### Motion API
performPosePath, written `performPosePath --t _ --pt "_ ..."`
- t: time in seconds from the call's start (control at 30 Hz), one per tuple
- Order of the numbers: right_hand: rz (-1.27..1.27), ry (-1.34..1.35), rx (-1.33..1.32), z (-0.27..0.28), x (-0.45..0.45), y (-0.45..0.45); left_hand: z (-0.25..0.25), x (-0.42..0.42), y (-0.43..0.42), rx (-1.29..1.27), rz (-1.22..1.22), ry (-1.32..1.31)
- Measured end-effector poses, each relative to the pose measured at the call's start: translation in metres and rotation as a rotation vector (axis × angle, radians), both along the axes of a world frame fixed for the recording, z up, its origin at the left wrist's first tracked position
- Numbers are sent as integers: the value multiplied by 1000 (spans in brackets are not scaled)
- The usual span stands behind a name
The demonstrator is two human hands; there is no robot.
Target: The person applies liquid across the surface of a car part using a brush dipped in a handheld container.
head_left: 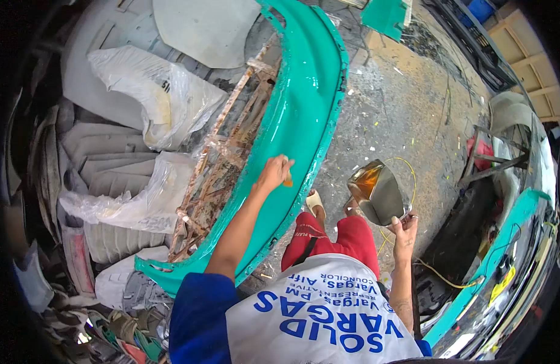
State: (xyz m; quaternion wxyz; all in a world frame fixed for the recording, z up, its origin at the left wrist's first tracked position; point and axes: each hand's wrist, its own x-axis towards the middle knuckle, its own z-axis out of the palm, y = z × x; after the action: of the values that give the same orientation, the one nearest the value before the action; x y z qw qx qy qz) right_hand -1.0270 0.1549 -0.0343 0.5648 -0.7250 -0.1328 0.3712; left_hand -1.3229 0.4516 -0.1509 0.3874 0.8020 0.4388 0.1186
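Observation:
My left hand point(273, 176) is closed above a long, curved, glossy green panel, perhaps a moulded car part point(304, 85). A small orange-brown bit point(288, 182) shows under its fingers; what it belongs to is hidden. My right hand point(404, 235) grips the near edge of a cut-open metal can point(382, 197), thumb on the rim. Amber liquid or residue shines on the can's inner wall. The can is tilted and held over the floor, to the right of the panel.
A rusty metal frame point(216, 148) stands along the panel's left side. Plastic-wrapped fender-shaped parts point(165, 97) and grey moulded pieces point(116, 142) are stacked at left. A yellow cord point(441, 280) runs across the littered floor point(407, 115). Another green panel point(504, 242) lies at right.

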Motion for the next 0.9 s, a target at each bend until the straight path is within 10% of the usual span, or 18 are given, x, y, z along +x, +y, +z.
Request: performPosePath --t 0.23,0.47,0.9 --pt "-29 6 -24 11 -4 -18 1 8 -34 -27 232 -408" --pt "41 47 0 0 3 -4 -8 -101 -154 -192 406 -229" --pt "98 -66 -57 12 -3 3 -25 9 -5 -516 140 -212"
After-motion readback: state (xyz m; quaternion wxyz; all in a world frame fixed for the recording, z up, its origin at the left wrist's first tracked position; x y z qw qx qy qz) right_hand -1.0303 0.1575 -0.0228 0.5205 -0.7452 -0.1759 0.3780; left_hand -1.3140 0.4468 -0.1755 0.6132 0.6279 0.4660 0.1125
